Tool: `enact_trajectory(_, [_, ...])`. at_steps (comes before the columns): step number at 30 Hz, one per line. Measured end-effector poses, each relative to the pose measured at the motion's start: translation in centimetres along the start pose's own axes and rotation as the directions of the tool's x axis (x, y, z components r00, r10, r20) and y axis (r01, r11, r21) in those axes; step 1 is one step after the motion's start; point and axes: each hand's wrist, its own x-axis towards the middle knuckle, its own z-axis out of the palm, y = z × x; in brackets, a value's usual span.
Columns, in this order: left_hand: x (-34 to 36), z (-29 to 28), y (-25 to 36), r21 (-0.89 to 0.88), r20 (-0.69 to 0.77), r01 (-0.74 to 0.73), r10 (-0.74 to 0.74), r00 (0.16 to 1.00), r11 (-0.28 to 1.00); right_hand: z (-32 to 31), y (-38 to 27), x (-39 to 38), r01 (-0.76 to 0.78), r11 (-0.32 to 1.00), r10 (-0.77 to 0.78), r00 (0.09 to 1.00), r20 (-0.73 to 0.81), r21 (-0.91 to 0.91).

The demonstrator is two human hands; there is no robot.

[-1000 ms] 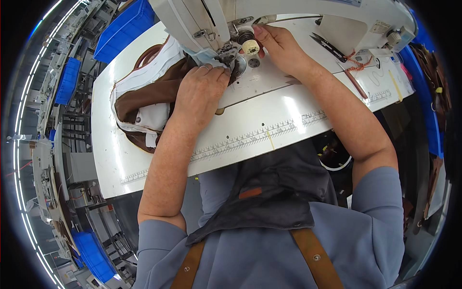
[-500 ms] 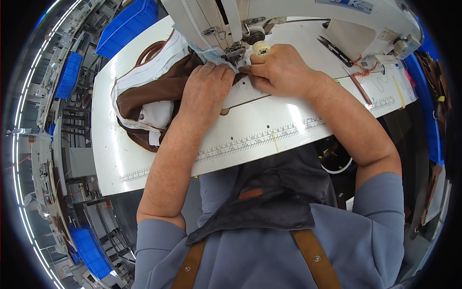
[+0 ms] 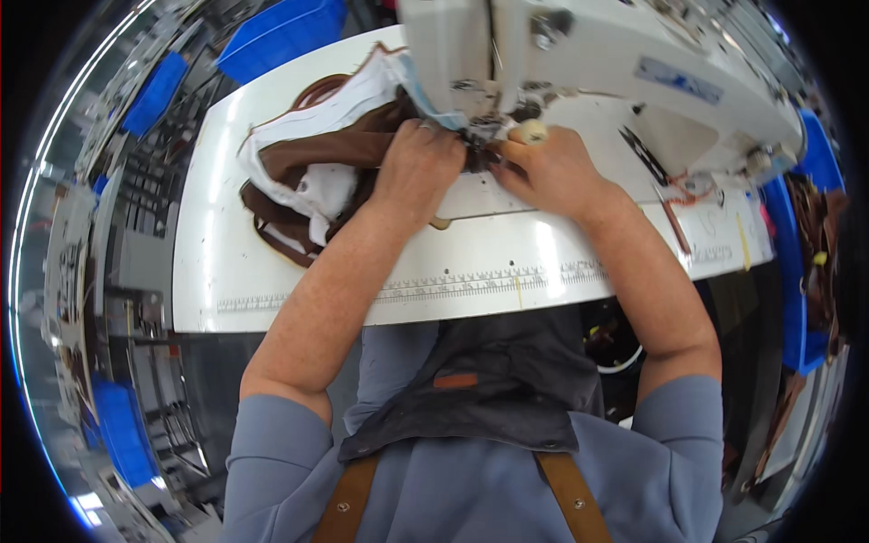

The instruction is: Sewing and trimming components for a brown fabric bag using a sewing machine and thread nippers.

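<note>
A brown bag (image 3: 339,148) with white lining lies partly turned out on the sewing table (image 3: 299,312), left of the sewing machine (image 3: 588,45). My left hand (image 3: 419,172) is closed over the bag's right part, close to the needle area. Across from it, my right hand (image 3: 563,174) pinches the brown edge just right of the presser foot. My fingertips and the machine's head partly hide that edge. A round cream-coloured piece (image 3: 529,132) shows beside my right knuckles.
Black thread snips (image 3: 641,152) and a reddish-brown stick tool (image 3: 674,224) lie at right. A printed ruler (image 3: 480,277) runs along the table's front. Blue bins (image 3: 272,41) stand behind at left; another bin (image 3: 797,271) with brown pieces is at right.
The view has shifted, so the table and machine sit differently in it. The brown edge at the needle shows darker, with less white there. Both hands stay on the bag.
</note>
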Motion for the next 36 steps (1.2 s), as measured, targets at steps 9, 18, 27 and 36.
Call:
enact_trajectory(9, [-0.3,0.4,-0.3,-0.021,0.001,-0.046,0.046,0.999,0.999,-1.0,-1.7,0.1,0.010,1.000,-0.012,0.996,-0.093,-0.022])
enact_trajectory(18, [-7.5,-9.9,-4.2,-0.097,0.125,-0.075,0.087,0.988,0.992,-1.5,-2.8,0.1,0.213,0.975,-0.219,0.970,-0.102,-0.065])
enact_trajectory(27, [-19.1,-22.6,2.6,-0.365,0.026,-0.001,0.012,1.000,0.931,-8.8,-20.2,7.6,0.491,0.841,-0.470,0.871,-0.142,0.228])
enact_trajectory(36, [-26.1,-20.3,0.0,-0.520,-0.351,0.641,-0.825,0.442,0.564,-0.5,-31.4,19.5,0.792,0.596,-0.793,0.607,0.061,-0.133])
